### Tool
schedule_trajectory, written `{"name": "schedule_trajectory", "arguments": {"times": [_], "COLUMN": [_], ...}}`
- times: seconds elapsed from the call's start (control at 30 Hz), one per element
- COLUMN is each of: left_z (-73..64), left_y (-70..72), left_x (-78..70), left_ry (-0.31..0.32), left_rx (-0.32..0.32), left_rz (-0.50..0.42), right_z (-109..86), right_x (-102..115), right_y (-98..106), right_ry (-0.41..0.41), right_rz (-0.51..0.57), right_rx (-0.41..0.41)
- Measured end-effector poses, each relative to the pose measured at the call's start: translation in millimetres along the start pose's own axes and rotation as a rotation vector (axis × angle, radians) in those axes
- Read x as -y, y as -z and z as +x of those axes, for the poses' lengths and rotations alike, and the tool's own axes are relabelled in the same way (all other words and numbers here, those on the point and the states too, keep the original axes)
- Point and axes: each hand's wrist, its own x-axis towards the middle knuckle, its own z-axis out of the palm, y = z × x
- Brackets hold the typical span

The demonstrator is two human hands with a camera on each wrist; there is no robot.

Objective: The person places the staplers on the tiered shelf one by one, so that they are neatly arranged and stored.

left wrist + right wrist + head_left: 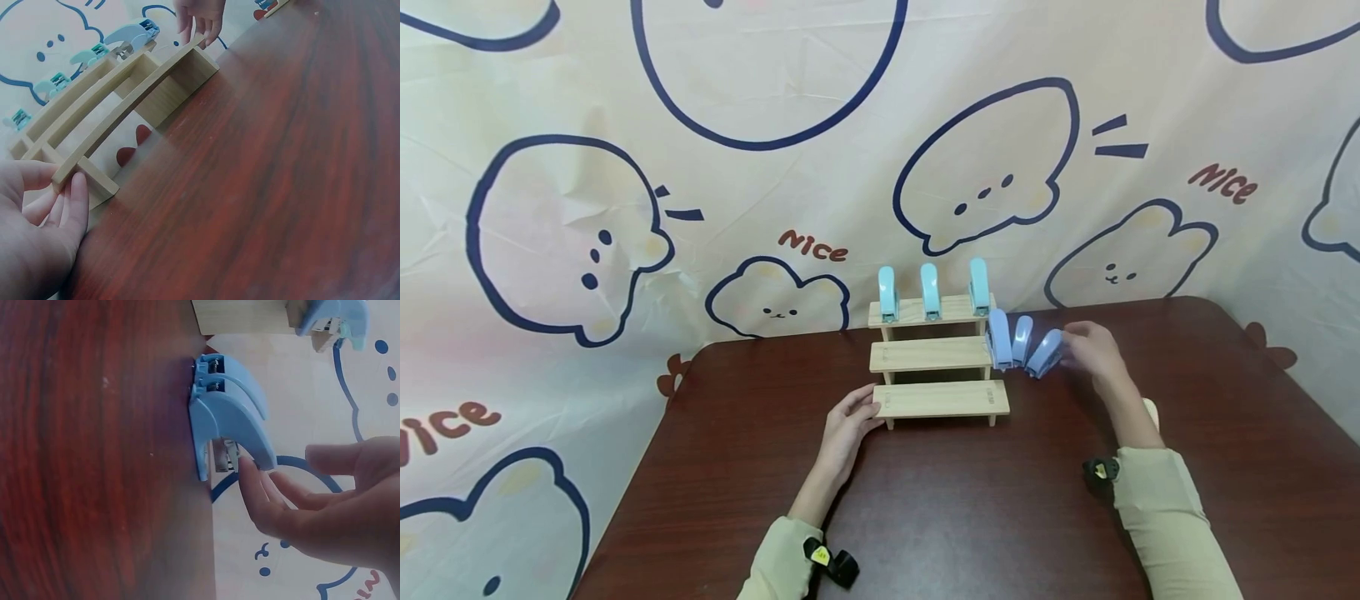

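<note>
My left hand (848, 425) pinches the left end of the lowest step of a three-tier wooden rack (125, 106), thumb above and fingers below. Three turquoise hole punches (930, 292) stand in a row on the top step. Beside the rack's right end are three periwinkle-blue hole punches (1021, 340), the leftmost overlapping the middle step's end in the head view. At the rightmost blue hole punch (234, 422), my right hand (1093, 350) has its fingertips right by the handle's front. In the right wrist view, its thumb is held apart from the fingers.
The rack stands on a dark red-brown wooden table (955, 508). Close behind it hangs a pale cloth (820, 192) printed with cartoon faces. A pale object (1151, 412) lies partly hidden behind my right forearm.
</note>
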Motion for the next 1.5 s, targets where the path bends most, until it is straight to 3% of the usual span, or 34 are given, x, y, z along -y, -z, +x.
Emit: {"name": "schedule_trajectory", "arguments": {"times": [0.2, 0.6, 1.07, 1.5], "left_z": [-0.6, -0.4, -0.4, 0.6], "left_y": [0.5, -0.6, -0.6, -0.3], "left_x": [1.3, 0.2, -0.4, -0.2], "left_ry": [-0.004, -0.007, -0.002, 0.000], "left_rx": [0.008, 0.003, -0.002, -0.004], "left_rz": [0.006, -0.001, 0.001, -0.007], "right_z": [1.2, 8.3, 9.9, 10.3], "right_x": [-2.8, -8.4, -9.5, -10.1], "right_y": [-5.1, -8.5, -6.6, -3.7], "right_ry": [0.037, 0.030, 0.066, 0.141], "right_rz": [-0.046, -0.073, -0.283, -0.351], "right_rx": [0.044, 0.054, 0.142, 0.185]}}
